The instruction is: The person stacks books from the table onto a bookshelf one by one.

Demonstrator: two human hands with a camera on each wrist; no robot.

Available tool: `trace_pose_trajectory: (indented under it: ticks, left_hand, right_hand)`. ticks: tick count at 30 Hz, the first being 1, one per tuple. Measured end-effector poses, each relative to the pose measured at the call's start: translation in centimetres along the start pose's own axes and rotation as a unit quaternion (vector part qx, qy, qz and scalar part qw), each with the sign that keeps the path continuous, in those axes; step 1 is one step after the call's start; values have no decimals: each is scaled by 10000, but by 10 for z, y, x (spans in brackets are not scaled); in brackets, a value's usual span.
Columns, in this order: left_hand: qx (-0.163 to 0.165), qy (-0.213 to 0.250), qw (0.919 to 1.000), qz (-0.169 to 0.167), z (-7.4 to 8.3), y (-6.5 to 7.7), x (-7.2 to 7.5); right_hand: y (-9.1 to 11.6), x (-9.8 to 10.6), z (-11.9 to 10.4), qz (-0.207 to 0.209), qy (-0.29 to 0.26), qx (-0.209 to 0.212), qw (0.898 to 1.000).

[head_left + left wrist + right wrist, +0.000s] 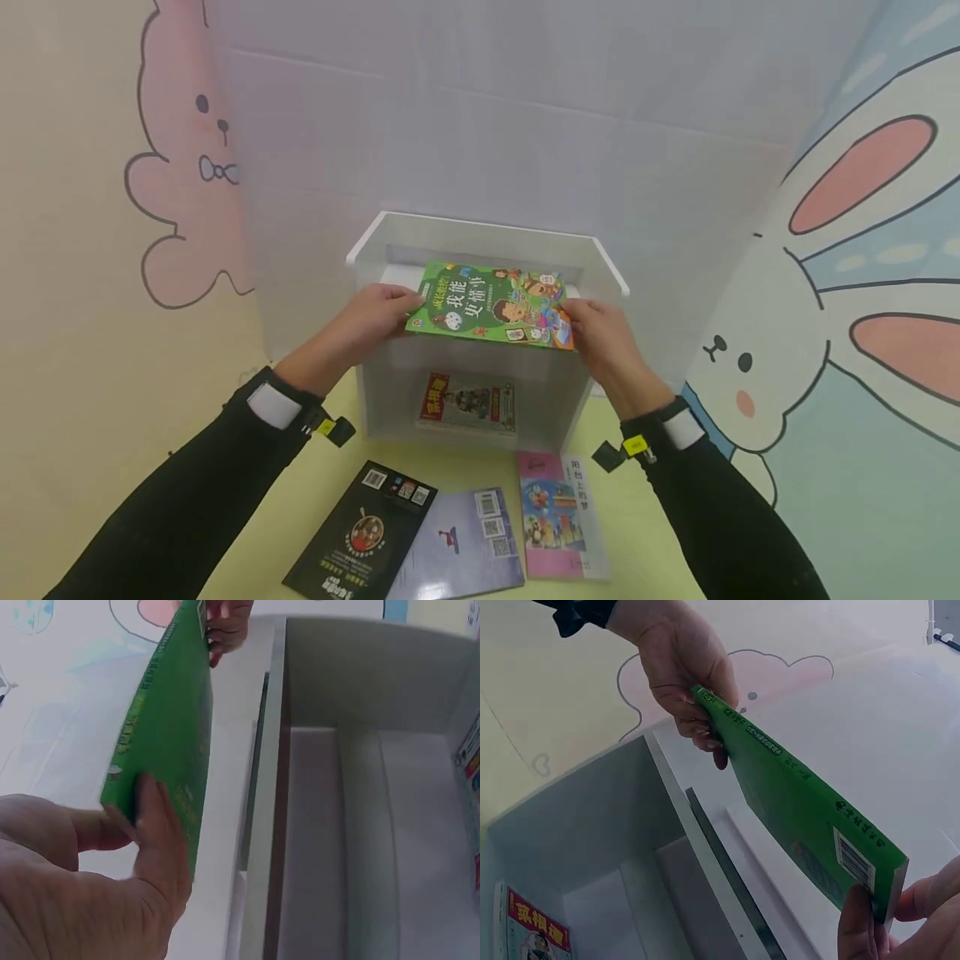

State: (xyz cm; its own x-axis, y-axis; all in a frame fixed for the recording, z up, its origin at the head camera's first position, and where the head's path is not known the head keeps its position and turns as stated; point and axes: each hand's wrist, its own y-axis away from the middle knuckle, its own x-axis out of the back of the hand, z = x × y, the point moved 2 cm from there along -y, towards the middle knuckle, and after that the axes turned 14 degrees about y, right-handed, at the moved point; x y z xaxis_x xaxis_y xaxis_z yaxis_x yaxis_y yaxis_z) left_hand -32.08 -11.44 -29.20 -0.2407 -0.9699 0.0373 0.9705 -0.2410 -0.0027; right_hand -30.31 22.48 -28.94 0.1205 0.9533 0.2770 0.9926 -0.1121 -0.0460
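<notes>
A green picture book (491,307) with cartoon children on its cover is held between both hands over the upper shelf of a white bookshelf (480,375). My left hand (382,312) pinches its left end, thumb on top. At the right end my right hand (603,342) grips the other short edge. In the left wrist view the left hand (97,877) has fingers under the green book (169,712). The right wrist view shows the spine and barcode of the book (802,810), with the right hand (907,922) near the barcode.
On the lower shelf lies a red-titled book (468,402). In front of the bookshelf, a black book (363,533), a lavender book (461,542) and a pink-and-white book (562,517) lie on the yellow surface (637,517). A white sheet (487,125) hangs behind.
</notes>
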Motion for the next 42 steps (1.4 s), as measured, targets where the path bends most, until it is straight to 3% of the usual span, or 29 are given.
trace_pose_trajectory:
  ticks: [7, 11, 18, 22, 32, 42]
  left_hand:
    - [-172, -831, 9946, 597, 17, -25, -1]
    - [-259, -1407, 9870, 725, 23, -43, -3]
    - [-58, -1907, 9773, 925, 23, -72, -6]
    - [56, -2222, 9709, 891, 20, -77, -7]
    - [-62, -2620, 9606, 931, 7, -83, -8]
    - [-196, -3015, 9491, 891, -1, -90, -9]
  right_hand:
    - [-27, -10, -12, 157, 277, 110, 9994]
    - [-44, -14, -14, 435, 803, 0, 9958]
    - [-66, -17, -12, 613, 1604, -167, 9850]
    - [-71, -20, -10, 663, 1951, -246, 9782]
    - [-83, -28, -2, 730, 2672, -84, 9608]
    - [-85, -33, -1, 569, 2965, 95, 9533]
